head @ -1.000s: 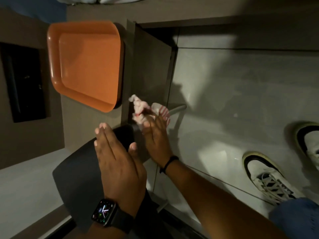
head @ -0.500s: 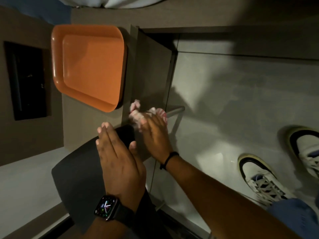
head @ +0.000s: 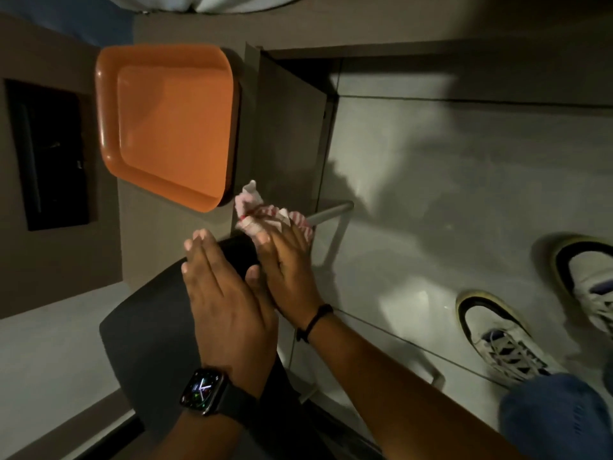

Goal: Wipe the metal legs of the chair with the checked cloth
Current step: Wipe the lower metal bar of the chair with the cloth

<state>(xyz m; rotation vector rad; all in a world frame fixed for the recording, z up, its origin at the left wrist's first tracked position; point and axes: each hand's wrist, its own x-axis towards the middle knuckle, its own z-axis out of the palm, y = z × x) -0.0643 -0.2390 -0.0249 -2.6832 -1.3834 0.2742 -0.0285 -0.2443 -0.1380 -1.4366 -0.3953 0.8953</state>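
Observation:
The chair's dark seat (head: 146, 336) fills the lower left. My left hand (head: 225, 297), with a smartwatch on the wrist, lies flat on the seat's edge, fingers together and straight. My right hand (head: 288, 270) reaches past the seat and is closed on the red-and-white checked cloth (head: 265, 214), bunched around a grey metal chair leg (head: 330, 210). The leg's bare end sticks out to the right of the cloth. Another metal leg (head: 428, 370) shows under my right forearm.
An orange tray (head: 166, 127) lies on a brown table surface beside a black rectangular object (head: 49, 154). The floor is pale tile (head: 464, 161). Two white sneakers (head: 501, 336) stand at the right, close to my right arm.
My right hand has slid the cloth a little along the leg, and the cloth's shape has shifted. My left hand stays flat on the seat.

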